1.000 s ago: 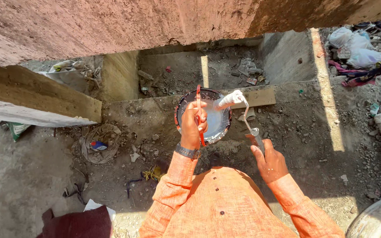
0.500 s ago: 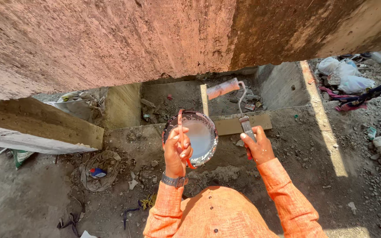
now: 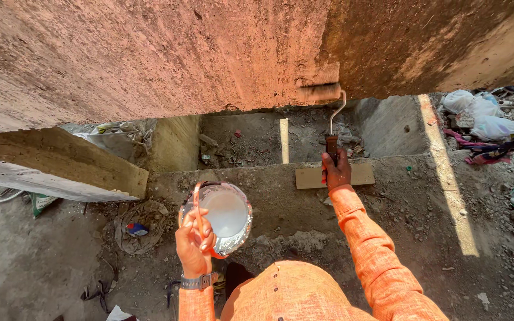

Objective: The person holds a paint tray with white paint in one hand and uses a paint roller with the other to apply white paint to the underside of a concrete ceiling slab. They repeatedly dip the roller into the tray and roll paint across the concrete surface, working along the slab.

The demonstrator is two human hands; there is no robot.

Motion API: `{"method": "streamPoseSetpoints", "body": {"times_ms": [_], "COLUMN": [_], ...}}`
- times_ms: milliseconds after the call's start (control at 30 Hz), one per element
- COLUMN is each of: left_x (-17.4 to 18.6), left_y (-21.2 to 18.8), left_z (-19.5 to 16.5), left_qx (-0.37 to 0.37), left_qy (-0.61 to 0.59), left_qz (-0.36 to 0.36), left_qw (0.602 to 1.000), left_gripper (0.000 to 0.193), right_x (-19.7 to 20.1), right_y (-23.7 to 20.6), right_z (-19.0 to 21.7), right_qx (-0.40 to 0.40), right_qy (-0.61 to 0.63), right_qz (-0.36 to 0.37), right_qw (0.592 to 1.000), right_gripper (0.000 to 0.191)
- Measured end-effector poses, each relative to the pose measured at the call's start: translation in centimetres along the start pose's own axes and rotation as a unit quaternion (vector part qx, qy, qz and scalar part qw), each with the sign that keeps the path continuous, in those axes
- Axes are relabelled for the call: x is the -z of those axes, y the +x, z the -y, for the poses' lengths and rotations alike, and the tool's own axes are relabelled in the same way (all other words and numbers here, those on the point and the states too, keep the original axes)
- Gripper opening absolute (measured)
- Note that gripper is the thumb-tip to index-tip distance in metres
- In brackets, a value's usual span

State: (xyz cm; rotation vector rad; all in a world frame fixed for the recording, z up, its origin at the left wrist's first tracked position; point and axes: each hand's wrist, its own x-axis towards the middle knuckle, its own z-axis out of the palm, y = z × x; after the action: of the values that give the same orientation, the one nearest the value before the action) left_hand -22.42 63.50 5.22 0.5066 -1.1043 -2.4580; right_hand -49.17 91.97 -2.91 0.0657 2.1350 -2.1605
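While right hand (image 3: 335,172) hides roller handle (image 3: 331,146) | left hand (image 3: 194,242) holds bucket (image 3: 224,215)

a round paint-smeared bucket of white paint (image 3: 224,215) hangs by its thin red handle (image 3: 198,208). a small paint roller with a dark grip (image 3: 332,128) points upward, its sleeve pressed against the rough reddish wall (image 3: 150,53).

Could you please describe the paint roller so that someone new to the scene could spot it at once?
Find the big reddish wall across the top. At its lower edge, right of centre, the paint roller presses against it, held by the right hand. Its bent metal stem sets it apart.
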Motion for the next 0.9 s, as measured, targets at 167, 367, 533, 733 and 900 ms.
{"method": "streamPoseSetpoints", "body": {"times_ms": [167, 367, 533, 733, 900], "left_x": [3.5, 6.0, 6.5, 6.2, 5.7], "left_y": [-2.3, -4.1, -4.6, -4.9, -5.2], "left_z": [-1.0, -1.9, -2.1, -2.2, -2.2], "left_qx": [-0.030, -0.052, -0.065, -0.053, -0.031], "left_qy": [-0.004, 0.016, 0.019, 0.011, -0.008], "left_qz": [-0.062, -0.124, -0.140, -0.139, -0.116], "left_qw": [0.998, 0.991, 0.988, 0.989, 0.993], "left_gripper": [0.042, 0.043, 0.042, 0.041, 0.041], "right_x": [-0.4, -1.9, -1.9, -1.6, -1.7], "right_y": [-1.6, 0.4, 2.8, 0.6, -1.0], "right_z": [-2.1, 2.0, 4.6, 1.0, 0.6], "right_qx": [-0.004, 0.054, 0.105, 0.017, 0.028], "right_qy": [0.032, 0.036, 0.068, 0.001, -0.002], "right_qz": [-0.020, -0.023, -0.024, -0.084, -0.129], "right_qw": [0.999, 0.998, 0.992, 0.996, 0.991], "right_gripper": [0.034, 0.031, 0.036, 0.045, 0.052]}}
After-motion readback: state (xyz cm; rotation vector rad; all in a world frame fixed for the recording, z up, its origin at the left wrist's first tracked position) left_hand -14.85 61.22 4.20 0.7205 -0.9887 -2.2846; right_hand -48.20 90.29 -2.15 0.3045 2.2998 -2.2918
